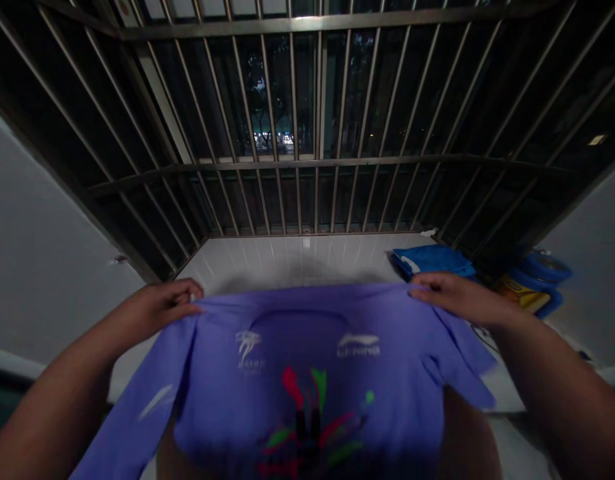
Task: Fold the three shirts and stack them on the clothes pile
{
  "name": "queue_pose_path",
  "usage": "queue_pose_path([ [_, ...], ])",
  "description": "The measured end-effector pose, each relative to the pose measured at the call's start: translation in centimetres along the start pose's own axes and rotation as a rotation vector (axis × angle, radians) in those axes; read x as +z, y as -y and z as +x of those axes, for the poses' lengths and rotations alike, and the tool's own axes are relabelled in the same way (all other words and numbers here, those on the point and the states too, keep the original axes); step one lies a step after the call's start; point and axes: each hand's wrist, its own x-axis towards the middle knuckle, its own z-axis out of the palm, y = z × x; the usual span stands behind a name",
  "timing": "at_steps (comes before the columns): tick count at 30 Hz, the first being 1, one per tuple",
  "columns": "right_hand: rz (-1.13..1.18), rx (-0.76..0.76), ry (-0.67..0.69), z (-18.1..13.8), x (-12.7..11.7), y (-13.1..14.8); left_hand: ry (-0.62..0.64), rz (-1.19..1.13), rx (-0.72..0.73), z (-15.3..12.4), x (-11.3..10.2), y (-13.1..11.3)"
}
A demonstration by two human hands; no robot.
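Note:
A purple-blue T-shirt with white logos and a colourful print hangs stretched out between my two hands. My left hand pinches its left shoulder, with one sleeve hanging down below the wrist. At the other shoulder, my right hand grips the fabric, fingers closed. The second sleeve drapes under my right forearm. The top edge runs nearly straight from hand to hand, and the lower part of the shirt goes out of view at the bottom.
Metal window bars rise beyond a white tiled ledge. Folded blue cloth lies on the ledge at right. Farther right are a blue container and a yellow packet. Pale walls stand on both sides.

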Motion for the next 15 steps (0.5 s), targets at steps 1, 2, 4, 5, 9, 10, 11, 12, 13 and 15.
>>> queue_pose_path([
  [1, -0.035, 0.000, -0.010, 3.7, 0.7, 0.4, 0.074, 0.126, -0.015, 3.6, 0.3, -0.1],
  [2, -0.068, 0.001, -0.021, 7.1, 1.4, 0.9, 0.076, 0.266, -0.058, 7.0, 0.9, -0.3],
  [4, -0.102, 0.004, -0.033, 12.5, 3.1, 1.9, -0.014, 0.515, -0.106, 12.1, 3.6, -1.5],
  [5, -0.117, 0.014, -0.024, 14.3, 4.2, 2.5, -0.050, 0.600, -0.105, 13.9, 5.6, -2.4],
  [9, -0.144, 0.004, 0.099, 14.8, 11.0, 4.9, 0.026, 0.475, 0.011, 15.7, 16.2, -5.6],
  [10, -0.139, -0.027, 0.140, 13.6, 13.2, 5.2, 0.055, 0.450, 0.030, 15.3, 19.0, -6.0],
  [11, -0.134, -0.057, 0.183, 12.1, 15.2, 5.4, 0.077, 0.427, 0.047, 14.8, 21.6, -6.1],
  [12, -0.134, -0.072, 0.221, 10.4, 17.2, 5.4, 0.097, 0.409, 0.055, 14.1, 24.0, -5.9],
  [13, -0.136, -0.076, 0.258, 8.8, 19.0, 5.0, 0.114, 0.395, 0.048, 13.3, 26.1, -5.3],
  [15, -0.133, -0.066, 0.316, 6.1, 21.6, 3.6, 0.129, 0.369, -0.006, 11.7, 29.3, -3.5],
])
